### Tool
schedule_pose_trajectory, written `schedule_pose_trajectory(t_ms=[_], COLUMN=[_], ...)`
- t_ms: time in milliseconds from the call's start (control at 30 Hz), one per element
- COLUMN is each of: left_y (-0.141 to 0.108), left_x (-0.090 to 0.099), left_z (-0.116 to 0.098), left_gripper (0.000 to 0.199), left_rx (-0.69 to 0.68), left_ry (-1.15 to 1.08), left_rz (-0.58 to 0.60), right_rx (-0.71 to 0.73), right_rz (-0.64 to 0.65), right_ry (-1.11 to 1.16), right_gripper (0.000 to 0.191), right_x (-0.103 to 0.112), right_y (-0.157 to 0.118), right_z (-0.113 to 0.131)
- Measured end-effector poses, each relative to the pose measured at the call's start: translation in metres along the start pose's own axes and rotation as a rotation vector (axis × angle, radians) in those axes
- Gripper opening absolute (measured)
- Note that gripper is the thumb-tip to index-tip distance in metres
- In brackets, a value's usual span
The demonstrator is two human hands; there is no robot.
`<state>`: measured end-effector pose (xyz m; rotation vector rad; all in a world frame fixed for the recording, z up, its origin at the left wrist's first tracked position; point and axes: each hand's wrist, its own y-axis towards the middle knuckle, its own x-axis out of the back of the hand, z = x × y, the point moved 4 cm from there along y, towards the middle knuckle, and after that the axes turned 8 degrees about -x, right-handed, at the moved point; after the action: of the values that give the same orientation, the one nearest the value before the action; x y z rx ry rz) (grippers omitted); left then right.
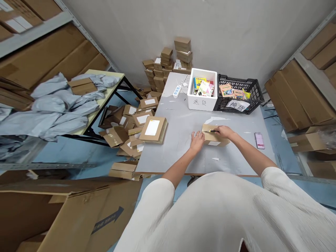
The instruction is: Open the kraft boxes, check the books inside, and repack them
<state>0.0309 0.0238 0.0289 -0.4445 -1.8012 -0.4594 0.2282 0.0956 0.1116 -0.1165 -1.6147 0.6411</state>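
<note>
A small brown cardboard box (222,141) with a white label on its near side lies on the grey-topped table. My right hand (223,132) is closed around a dark-handled utility knife (213,131), whose front end points left over the box top, near the tape. At the box's left end, my left hand (197,140) rests with its fingers spread, touching the box edge. Left of both hands stands a larger cardboard box (153,130) bearing a white label.
A white foam box (202,104) and a black crate (238,106) hold books at the table's back. A phone (259,140) lies at the right, a power strip (177,91) at the back left. Piled boxes (143,118) crowd the left side; grey parcels (52,105) cover another table.
</note>
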Motion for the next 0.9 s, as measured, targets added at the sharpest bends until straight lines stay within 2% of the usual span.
schedule_pose_trajectory(t_ms=[167, 367, 667, 900], left_y=[-0.001, 0.003, 0.018, 0.023], left_x=[0.003, 0.007, 0.014, 0.015], left_z=[-0.003, -0.008, -0.015, -0.021], left_gripper=[0.053, 0.058, 0.056, 0.050], left_rx=[0.018, 0.040, 0.066, 0.090], left_ry=[0.011, 0.016, 0.060, 0.148], left_rz=[0.034, 0.074, 0.080, 0.098], right_rx=[-0.015, -0.067, -0.139, -0.144], right_rz=[-0.007, 0.000, -0.006, -0.002], right_ry=[0.029, 0.050, 0.106, 0.128], right_gripper=[0.043, 0.042, 0.039, 0.036], right_x=[-0.006, -0.018, -0.034, -0.041], right_y=[-0.006, -0.022, -0.058, -0.071], right_z=[-0.020, -0.059, -0.123, -0.152])
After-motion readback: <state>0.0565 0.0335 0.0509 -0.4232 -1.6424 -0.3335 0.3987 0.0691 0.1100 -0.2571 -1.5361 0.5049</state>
